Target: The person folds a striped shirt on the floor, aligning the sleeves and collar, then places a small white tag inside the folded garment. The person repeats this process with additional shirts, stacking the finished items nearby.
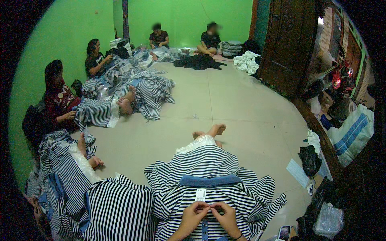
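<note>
A black-and-white striped shirt (229, 193) with a blue denim collar (209, 180) is spread over my outstretched legs. A white paper tag (200, 194) lies on the shirt just below the collar. My left hand (194, 215) and my right hand (226, 217) meet over the shirt front, right below the tag. Fingertips of both hands are pinched together, touching each other at the middle. What they pinch is too small to make out. Below them runs a dark blue button placket (204, 231).
Another striped shirt (118, 207) lies close at my left. Several people sit along the green wall among heaps of striped garments (148, 94). Right of me are a black plastic bag (309, 160), clear plastic packs (329, 220) and a phone (284, 233). A wooden door (287, 48) stands at far right.
</note>
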Demonstrator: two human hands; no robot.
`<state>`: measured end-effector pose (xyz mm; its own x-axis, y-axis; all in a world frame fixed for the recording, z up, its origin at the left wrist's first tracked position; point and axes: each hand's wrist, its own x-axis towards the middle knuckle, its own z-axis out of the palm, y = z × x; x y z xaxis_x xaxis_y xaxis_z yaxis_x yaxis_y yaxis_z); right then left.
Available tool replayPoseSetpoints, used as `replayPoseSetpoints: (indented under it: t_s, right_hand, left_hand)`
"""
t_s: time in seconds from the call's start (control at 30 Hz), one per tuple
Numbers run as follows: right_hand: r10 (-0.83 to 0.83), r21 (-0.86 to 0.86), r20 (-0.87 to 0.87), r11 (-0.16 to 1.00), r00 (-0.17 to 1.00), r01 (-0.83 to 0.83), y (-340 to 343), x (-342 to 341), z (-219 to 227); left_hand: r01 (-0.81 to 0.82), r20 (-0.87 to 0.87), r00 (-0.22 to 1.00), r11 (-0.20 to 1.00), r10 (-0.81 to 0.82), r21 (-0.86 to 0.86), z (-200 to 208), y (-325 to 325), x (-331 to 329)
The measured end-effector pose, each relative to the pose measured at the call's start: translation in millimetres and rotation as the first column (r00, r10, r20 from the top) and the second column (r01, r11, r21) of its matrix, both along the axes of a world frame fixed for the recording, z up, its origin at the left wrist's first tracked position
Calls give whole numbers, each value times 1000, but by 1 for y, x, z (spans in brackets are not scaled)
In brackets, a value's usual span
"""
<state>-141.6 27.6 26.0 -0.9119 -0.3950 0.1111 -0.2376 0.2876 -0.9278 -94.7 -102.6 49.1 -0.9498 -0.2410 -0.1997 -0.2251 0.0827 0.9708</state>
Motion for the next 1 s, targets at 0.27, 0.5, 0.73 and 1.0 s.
replayPoseSetpoints:
  t_s: [0.27, 0.5, 0.73, 1.0]
  right_hand:
    - [-57, -41, -37, 998, 998, 55, -2, 6, -2]
    - [-125, -206, 331, 958, 935, 201, 1, 15, -2]
    - [5, -360, 412, 919, 911, 158, 6, 13, -16]
    - [-17, -373, 303, 918, 953, 136, 0, 23, -15]
  left_hand:
    - [-10, -31, 999, 969, 19, 248, -20, 6, 1]
    - [12, -24, 1000, 984, -8, 177, -14, 7, 10]
    - [14, -15, 1000, 1000, -14, -9, -21, 3, 13]
    - [-82, -99, 991, 991, 92, 108, -55, 12, 12]
